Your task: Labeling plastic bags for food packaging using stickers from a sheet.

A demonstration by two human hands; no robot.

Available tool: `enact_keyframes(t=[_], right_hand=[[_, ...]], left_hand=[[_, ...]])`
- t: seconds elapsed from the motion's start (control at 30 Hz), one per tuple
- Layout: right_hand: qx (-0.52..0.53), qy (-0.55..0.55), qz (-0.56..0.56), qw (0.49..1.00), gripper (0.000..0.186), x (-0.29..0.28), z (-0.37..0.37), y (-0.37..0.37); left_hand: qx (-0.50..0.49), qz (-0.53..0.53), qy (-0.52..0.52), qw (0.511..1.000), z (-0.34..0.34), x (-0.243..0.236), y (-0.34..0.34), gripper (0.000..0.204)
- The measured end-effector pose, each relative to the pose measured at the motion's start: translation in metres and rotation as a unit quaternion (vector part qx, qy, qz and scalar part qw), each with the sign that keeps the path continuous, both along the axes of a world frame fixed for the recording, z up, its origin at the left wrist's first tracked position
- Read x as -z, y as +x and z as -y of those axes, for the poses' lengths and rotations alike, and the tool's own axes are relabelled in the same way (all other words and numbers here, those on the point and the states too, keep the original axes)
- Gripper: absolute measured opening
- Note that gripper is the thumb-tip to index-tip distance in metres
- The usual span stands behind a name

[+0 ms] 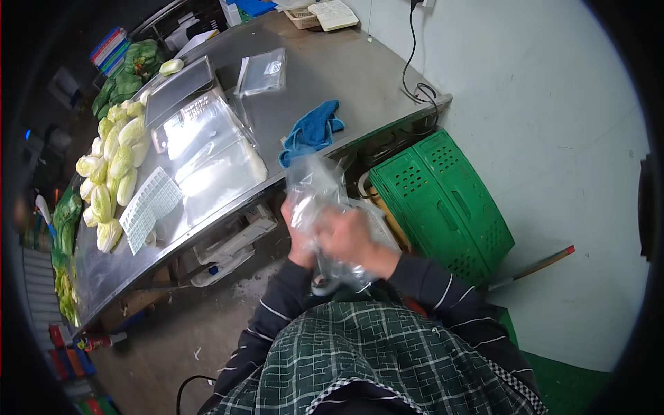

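Observation:
In front of my body, off the table's edge, a crumpled clear plastic bag (pixel 309 183) is held between both hands. My left hand (pixel 297 238) is closed around its left side, with the fingers partly hidden behind the film. Closed like a fist, my right hand (pixel 349 238) grips the bag from the right and is blurred by motion. Part of the film hangs below the hands. Just beyond the bag, a blue cloth (pixel 315 128) lies crumpled at the table edge. A stack of large clear plastic bags (pixel 218 162) lies flat on the metal table (pixel 353 72).
Small napa cabbages (pixel 114 166) are heaped on the table's left, beside a label sheet (pixel 152 204). A smaller bag stack (pixel 263 72) lies farther back. Green plastic crates (pixel 443 200) stand against the wall at right. A black cable (pixel 411 62) hangs to the table corner.

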State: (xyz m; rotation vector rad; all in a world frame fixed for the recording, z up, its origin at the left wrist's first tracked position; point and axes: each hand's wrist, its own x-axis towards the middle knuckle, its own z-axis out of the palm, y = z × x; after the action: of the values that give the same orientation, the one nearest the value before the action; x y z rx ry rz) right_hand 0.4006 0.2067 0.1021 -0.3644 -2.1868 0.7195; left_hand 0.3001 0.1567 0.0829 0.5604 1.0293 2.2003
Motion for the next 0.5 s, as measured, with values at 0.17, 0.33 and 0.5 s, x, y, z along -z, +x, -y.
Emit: enact_keyframes(t=[0.17,0.33,0.5], right_hand=[[0.004,-0.130,0.069,0.989,0.024,0.013,-0.042,0.006],[0.114,-0.342,0.029,0.932,0.026,0.001,-0.060,0.013],[0.086,-0.429,-0.249,0.864,0.023,-0.026,-0.058,0.013]], left_hand=[[-0.042,0.002,-0.130,0.991,0.006,-0.031,0.038,0.014],[-0.087,0.001,-0.151,0.985,0.015,-0.024,0.009,0.015],[-0.050,-0.084,-0.298,0.949,0.022,-0.003,0.023,0.021]])
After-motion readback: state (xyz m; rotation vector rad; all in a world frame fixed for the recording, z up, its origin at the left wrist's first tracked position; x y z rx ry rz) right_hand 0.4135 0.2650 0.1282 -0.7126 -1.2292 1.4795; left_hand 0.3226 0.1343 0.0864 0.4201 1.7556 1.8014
